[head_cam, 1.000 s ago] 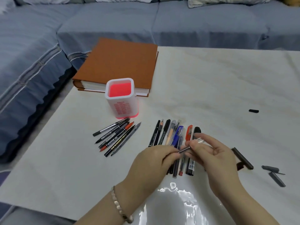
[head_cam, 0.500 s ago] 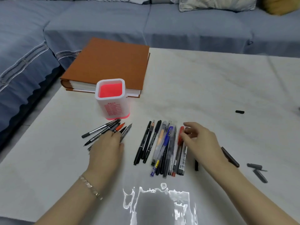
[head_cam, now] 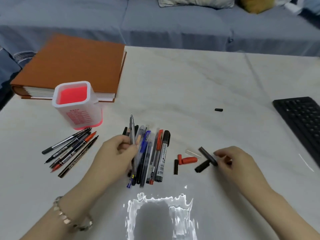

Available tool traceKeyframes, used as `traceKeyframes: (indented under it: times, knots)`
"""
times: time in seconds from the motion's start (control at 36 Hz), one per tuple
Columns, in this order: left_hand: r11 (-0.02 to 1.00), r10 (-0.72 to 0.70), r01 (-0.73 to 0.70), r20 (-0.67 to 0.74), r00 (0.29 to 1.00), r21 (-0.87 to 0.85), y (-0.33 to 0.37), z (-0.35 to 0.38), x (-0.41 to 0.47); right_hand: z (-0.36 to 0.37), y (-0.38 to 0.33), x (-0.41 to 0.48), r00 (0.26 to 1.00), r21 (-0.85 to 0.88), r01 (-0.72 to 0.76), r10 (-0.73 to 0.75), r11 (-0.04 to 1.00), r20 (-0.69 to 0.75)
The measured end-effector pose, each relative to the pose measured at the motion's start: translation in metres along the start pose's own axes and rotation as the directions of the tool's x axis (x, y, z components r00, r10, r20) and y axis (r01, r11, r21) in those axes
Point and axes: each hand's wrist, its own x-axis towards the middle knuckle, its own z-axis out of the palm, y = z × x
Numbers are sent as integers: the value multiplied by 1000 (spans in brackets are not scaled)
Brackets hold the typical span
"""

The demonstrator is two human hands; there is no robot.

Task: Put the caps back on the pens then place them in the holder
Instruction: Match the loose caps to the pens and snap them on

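Observation:
My left hand [head_cam: 116, 153] holds an uncapped grey pen [head_cam: 132, 132], tip pointing away, above a row of capped pens [head_cam: 152, 153]. My right hand [head_cam: 232, 161] pinches the near end of a long dark cap [head_cam: 207, 155] lying on the table. Around that cap lie loose caps: a red cap [head_cam: 187, 160], a clear cap [head_cam: 192, 152], a black cap [head_cam: 201, 166] and a thin black cap [head_cam: 176, 167]. Several uncapped pens [head_cam: 72, 149] lie fanned at the left. The white holder [head_cam: 76, 104] with a pink inside stands behind them, with no pens in it.
An orange book [head_cam: 72, 64] lies behind the holder. A small black cap [head_cam: 218, 110] sits alone farther out on the white table [head_cam: 190, 80]. A black keyboard [head_cam: 303, 122] reaches in from the right edge. A blue sofa [head_cam: 155, 23] runs along the far side.
My left hand picked a grey pen out of the left pile and lifted it over the middle row. My right hand left that row and moved right onto the long dark cap.

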Motion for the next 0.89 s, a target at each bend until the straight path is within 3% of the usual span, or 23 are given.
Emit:
traceKeyframes:
  times: [0.08,0.19,0.36,0.42,0.5,0.56,0.67,0.81,0.89]
  knots:
    - [997,16,-13,47,999,-82,7,14,-6,-7,21,5,994,-168,-111,113,980,5]
    - [996,26,-21,58,998,-81,9,27,-10,-15,36,10,977,-208,-191,207,959,57]
    - [986,-29,44,93,995,-163,16,37,-13,-13,41,14,982,-204,-159,176,966,67]
    - [980,-54,71,93,994,-187,17,38,-13,-13,35,13,991,-149,-115,123,982,46]
    - [959,-111,133,98,989,-252,16,38,-13,-14,13,8,999,164,-34,34,986,3]
    - [934,-136,169,124,983,-315,17,37,-14,-12,-7,2,1000,411,-2,11,912,-19]
    - [854,-190,244,160,969,-459,20,34,-17,-8,-42,-14,996,763,-16,-55,646,68]
    - [738,-243,258,110,964,-623,22,28,-19,2,-71,-28,985,962,-169,13,213,170]
    - [706,-240,228,76,968,-670,23,25,-20,8,-79,-32,979,979,-174,125,105,161]
